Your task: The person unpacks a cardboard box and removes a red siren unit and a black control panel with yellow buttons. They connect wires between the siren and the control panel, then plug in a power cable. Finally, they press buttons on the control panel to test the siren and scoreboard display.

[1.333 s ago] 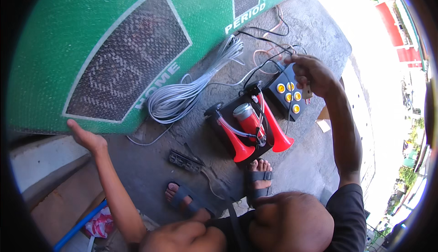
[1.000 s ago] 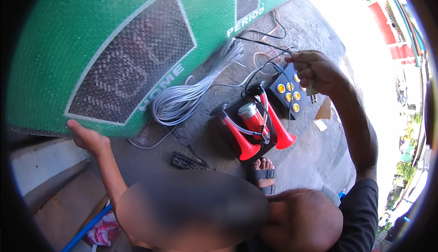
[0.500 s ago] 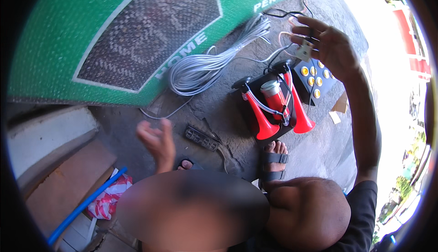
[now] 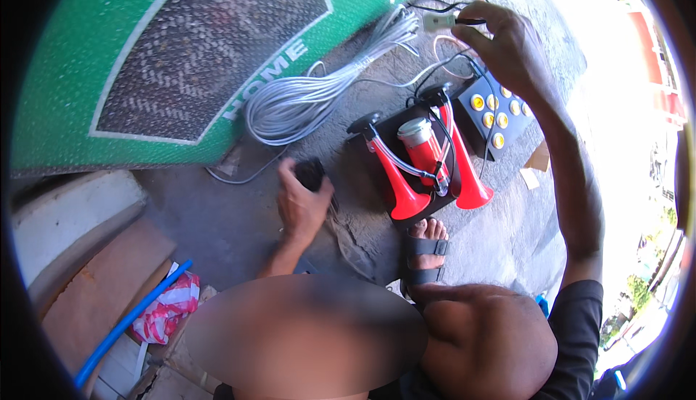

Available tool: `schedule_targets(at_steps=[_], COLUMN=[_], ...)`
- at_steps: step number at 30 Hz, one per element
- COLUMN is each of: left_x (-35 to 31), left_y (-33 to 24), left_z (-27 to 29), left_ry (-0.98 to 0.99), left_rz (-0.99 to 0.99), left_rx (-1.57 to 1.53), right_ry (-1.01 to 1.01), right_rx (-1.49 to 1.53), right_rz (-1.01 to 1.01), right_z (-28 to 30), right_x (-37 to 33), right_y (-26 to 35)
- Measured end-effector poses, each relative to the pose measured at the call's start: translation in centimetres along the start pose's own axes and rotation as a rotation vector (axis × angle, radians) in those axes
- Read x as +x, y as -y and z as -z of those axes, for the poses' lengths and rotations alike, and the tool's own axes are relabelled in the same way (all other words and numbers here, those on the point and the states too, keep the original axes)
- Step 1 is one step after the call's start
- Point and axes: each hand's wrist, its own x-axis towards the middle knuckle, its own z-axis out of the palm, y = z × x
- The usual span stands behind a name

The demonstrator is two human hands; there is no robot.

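Looks like wiring hookup in progress. Right hand (image 4: 507,45) is raised over the far end of the layout, fingers pinched on a small grey connector (image 4: 438,21) with a black lead running off it. Left hand (image 4: 301,201) is down on the floor, curled around a small black part (image 4: 312,172); grip looks closed, but what the part is I can't tell.

My read: connector picked up, not yet mated to anything. Next move probably calls for matching it to its counterpart, which means sorting out which lead goes where and keeping slack in the black wire so it doesn't drag on the button box.

Around:
- Horn unit (image 4: 424,157): two red trumpets plus a red compressor can on a black base, clear tubing looped over it. Sits between the two hands, on the concrete floor (image 4: 239,226).
- Button box (image 4: 496,114), black with yellow buttons, just beside the horn, under the right forearm.
- Grey cable coil (image 4: 319,103) lying against the green scoreboard panel (image 4: 181,74), near the left hand.
- Sandalled foot (image 4: 426,244) touching the horn's base edge.
- Blue pipe (image 4: 130,320) and red-white bag (image 4: 170,306) off to the near left, well apart.

In the way: loose black wires (image 4: 449,67) crossing over horn and box, easy to snag. The foot crowds the horn's base.
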Motion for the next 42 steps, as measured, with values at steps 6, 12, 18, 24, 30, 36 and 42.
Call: schedule_targets(at_steps=[6,12,18,24,30,36,42], left_x=[11.2,15.4,14.4,10.8,10.7,11.4,9.2], left_y=[-4.2,-10.1,-9.7,-6.3,-5.9,-6.2,-4.3], left_z=[4.2,9.5,6.3,1.6,1.2,2.8,3.0], left_ry=[-0.307,-0.333,-0.118,0.088,0.114,0.331,0.429], left_rz=[-0.164,-0.379,-0.454,-0.471,-0.067,0.347,0.344], left_rx=[-0.466,-0.838,-0.14,0.021,-0.413,-1.196,-1.275], right_ry=[0.031,0.305,0.613,0.794,0.916,0.814,0.84], right_rx=[0.212,0.361,0.248,0.181,0.539,0.578,0.25], right_rz=[-0.02,-0.123,-0.107,0.018,-0.178,-0.219,0.013], right_z=[-1.4,-7.9,-13.2,-17.2,-15.9,-12.4,-11.0], right_x=[1.3,1.2,3.2,3.8,4.6,4.4,4.5], right_y=[-2.9,-5.2,-3.6,-3.0,-1.6,1.3,-0.1])
